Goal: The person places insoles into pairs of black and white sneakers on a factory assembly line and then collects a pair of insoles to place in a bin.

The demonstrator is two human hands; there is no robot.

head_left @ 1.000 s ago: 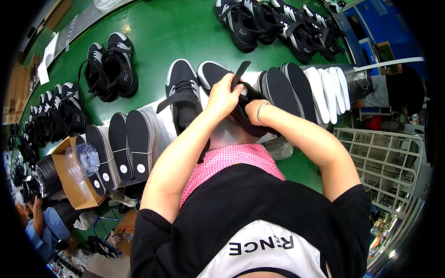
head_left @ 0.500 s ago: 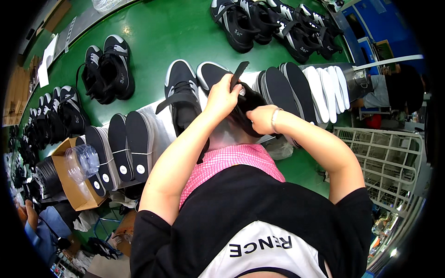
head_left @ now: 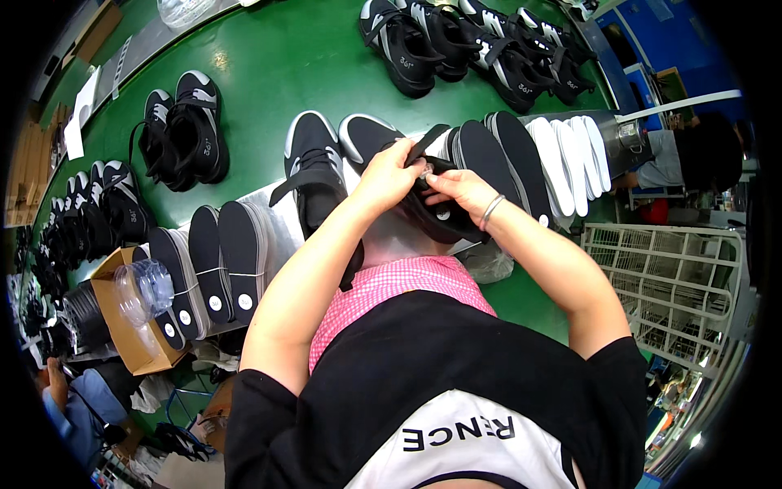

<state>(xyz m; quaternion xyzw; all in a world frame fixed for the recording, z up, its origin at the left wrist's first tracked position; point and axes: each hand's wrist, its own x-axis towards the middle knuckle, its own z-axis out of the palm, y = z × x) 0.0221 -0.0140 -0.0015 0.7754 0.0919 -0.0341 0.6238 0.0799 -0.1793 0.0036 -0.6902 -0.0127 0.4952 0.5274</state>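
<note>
The shoe (head_left: 425, 215) lies before me, just beyond the pink checked cloth (head_left: 399, 287) at my waist; its toe points away and to my left, its heel toward me and to my right, so the long axis runs obliquely. My left hand (head_left: 389, 178) is closed on the raised strap (head_left: 428, 142). My right hand (head_left: 466, 196), close beside it, is bent over the opening; whether its fingertips grip anything I cannot tell. A white spot (head_left: 444, 215) shows inside the opening. The mate (head_left: 311, 138) lies just to the left, toe away from me, its axis steeper. Containers: the open carton (head_left: 173, 356) at my left holds clear plastic (head_left: 145, 289); the contents of the white rack (head_left: 661, 295) at my right are hard to make out. Black insoles (head_left: 243, 259) lie in stacks between carton and mate. Hidden parts: my hands cover the shoe's middle, and my left forearm crosses the mate's rear. The shoes (head_left: 81, 204) at far left crowd into the dark rim, where single outlines blur.
</note>
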